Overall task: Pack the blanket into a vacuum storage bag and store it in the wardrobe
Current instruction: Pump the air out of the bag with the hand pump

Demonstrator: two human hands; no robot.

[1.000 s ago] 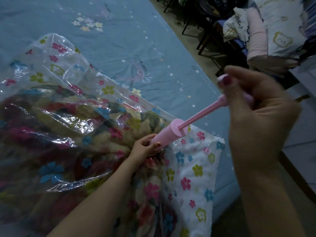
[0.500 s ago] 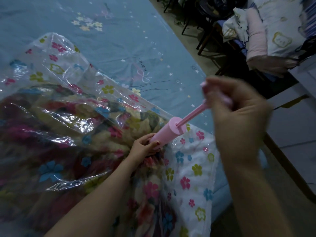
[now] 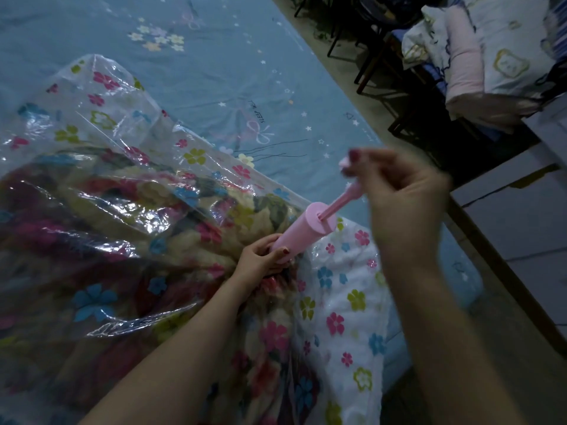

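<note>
Dim room: you see a bed (image 3: 245,72) under a blue star-print sheet, dark chairs (image 3: 380,50) beyond it, piled bedding (image 3: 491,56) far right, tiled floor (image 3: 521,240).

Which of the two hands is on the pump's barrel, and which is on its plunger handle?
The left hand grips the pink pump barrel down at the bag; the right hand holds the raised plunger handle.

A single head-worn wide-angle camera looks forward and steeply down from close above the bed (image 3: 233,72), whose blue sheet runs toward 12 o'clock. The floor (image 3: 521,246) fills the 3 o'clock side. No second view overlaps it.
</note>
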